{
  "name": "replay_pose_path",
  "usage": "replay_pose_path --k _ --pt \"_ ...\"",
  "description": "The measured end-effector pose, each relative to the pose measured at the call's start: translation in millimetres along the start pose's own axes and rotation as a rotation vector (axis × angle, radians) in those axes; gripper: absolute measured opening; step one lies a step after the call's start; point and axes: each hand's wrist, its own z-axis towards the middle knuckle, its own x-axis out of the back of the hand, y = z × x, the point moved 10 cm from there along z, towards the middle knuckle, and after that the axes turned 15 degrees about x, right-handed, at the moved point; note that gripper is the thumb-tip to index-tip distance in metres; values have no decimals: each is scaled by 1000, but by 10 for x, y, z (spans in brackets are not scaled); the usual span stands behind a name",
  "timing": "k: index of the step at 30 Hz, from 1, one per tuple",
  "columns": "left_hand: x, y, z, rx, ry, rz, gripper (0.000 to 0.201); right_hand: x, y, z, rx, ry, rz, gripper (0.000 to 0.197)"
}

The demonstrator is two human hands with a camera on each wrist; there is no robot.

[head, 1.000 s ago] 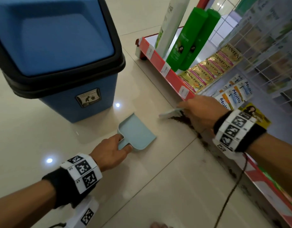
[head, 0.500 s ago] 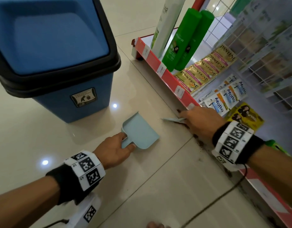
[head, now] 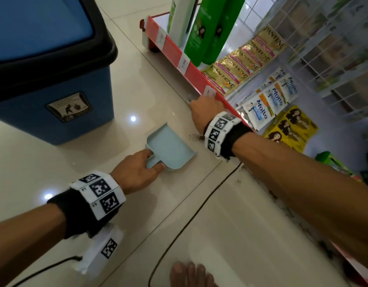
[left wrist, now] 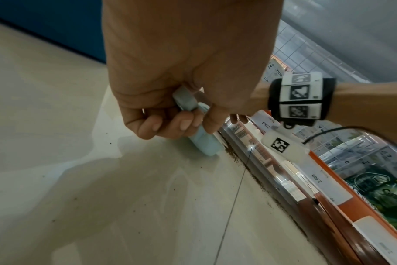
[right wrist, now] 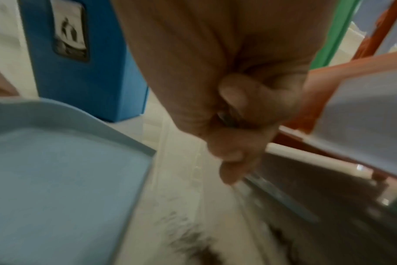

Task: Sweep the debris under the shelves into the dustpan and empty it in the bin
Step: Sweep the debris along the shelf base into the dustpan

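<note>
Right hand [head: 203, 108] has moved farther along the shelf edge [head: 191, 69].

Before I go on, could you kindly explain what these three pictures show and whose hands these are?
No machine here: a person wears cameras on the head and on each wrist. The head view looks down at both hands; the wrist views look along each hand. The left hand holds the dustpan by its handle, flat on the floor. The right hand reaches to the foot of the shelf, its grip round a thin tool, too blurred to name. Dark debris lies beside the pan. The blue bin stands behind it.
</note>
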Motion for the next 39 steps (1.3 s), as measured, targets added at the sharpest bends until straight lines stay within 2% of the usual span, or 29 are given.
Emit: replay_pose_path --k 3,5,9,13,16,19,22,25,29,32,36,39 --pt "12 -11 -13 14 5 4 41 -183 -18 -371 30 -114 43 26" --pt "24 -16 -16 23 13 13 41 -192 47 -587 4 -127 52 18" --pt "6 5 -21 25 9 37 43 65 156 -574 -38 14 66 10" --pt "-26 41 -28 25 2 50 46 179 118 -295 -30 99 63 15" --pt "-31 43 -50 21 5 49 45 53 134 -285 -33 46 63 20" --pt "-17 12 -76 15 8 40 45 -162 191 -528 -39 -37 151 30" --pt "3 -41 -87 14 10 29 44 -298 295 -851 -63 -144 156 22" --pt "9 -76 -81 16 16 43 46 -149 386 -954 -73 -97 163 17" --pt "-27 -55 -93 0 14 67 47 171 218 -640 18 80 115 19" --pt "-61 -57 -117 -5 9 73 46 224 -35 -405 125 149 21 22" --pt "-76 -135 -161 9 12 90 50 -21 -142 -455 266 39 22 32" --pt "-50 -250 -189 27 15 105 52 -180 -19 -787 281 -26 79 33"
